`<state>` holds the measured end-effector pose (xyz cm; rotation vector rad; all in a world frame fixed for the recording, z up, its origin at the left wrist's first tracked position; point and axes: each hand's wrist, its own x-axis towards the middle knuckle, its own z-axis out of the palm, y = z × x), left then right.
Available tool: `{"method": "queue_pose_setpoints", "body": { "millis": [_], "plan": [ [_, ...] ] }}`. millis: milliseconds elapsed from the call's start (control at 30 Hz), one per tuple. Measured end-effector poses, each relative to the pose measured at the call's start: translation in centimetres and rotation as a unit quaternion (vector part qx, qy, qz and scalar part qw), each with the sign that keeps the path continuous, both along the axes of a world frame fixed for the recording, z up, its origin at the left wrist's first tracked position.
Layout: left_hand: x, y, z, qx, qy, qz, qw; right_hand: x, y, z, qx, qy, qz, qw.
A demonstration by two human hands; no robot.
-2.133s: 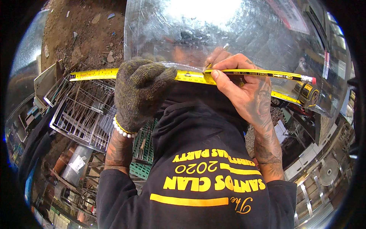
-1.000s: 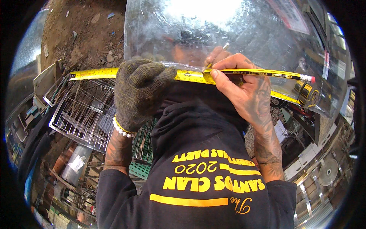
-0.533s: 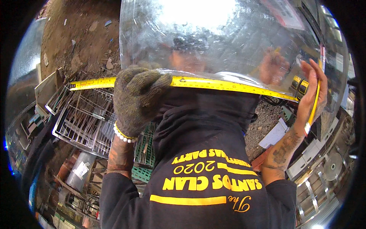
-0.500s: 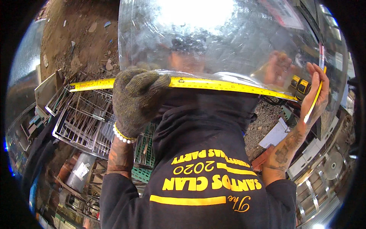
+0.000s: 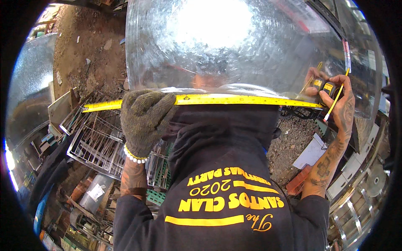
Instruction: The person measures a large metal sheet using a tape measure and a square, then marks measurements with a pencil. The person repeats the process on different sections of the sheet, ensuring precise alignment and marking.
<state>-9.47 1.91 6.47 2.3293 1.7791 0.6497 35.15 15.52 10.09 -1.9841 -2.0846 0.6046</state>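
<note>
So, gloved left hand [image 5: 146, 119] was curled over tape blade [image 5: 234, 100] at metal sheet [image 5: 167, 62]'s near-left corner; right hand [image 5: 342, 94], forearm angled outward, gripped tape case [image 5: 329, 88] plus pencil [image 5: 336, 100] toward near-right corner.

Tape measure [image 5: 234, 100] along the near edge of a sheet [image 5: 201, 62].
The left hand [image 5: 146, 121] lies across its left part; its end reaches past the sheet's left edge. The right hand [image 5: 341, 104] is at the case [image 5: 323, 88], at the right end, a pencil [image 5: 335, 100] in it. A rack [image 5: 95, 149] lies left of the left wrist; a brick [image 5: 298, 180], just left of the right forearm.
</note>
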Motion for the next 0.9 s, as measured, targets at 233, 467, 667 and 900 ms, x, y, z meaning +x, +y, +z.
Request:
{"method": "queue_pose_setpoints", "body": {
  "millis": [233, 467, 667, 900],
  "plan": [
    [0.1, -1.4, 3.1, -0.019, 0.020, 0.007, 1.000, 0.8, -0.4, 1.1, 0.000, 0.039, 0.055, 0.998],
    [1.6, -0.6, 5.8, -0.014, 0.024, -0.012, 1.000, 0.1, -1.4, 1.6, 0.027, 0.093, 0.042, 0.994],
    [2.4, -0.5, 4.7, -0.021, 0.032, -0.009, 0.999, 0.0, -0.9, 2.0, -0.013, 0.076, 0.027, 0.997],
    [3.2, -0.3, 3.9, -0.053, 0.017, 0.002, 0.998, 0.6, 0.0, 1.6, 0.006, 0.088, 0.076, 0.993]
  ]
}}
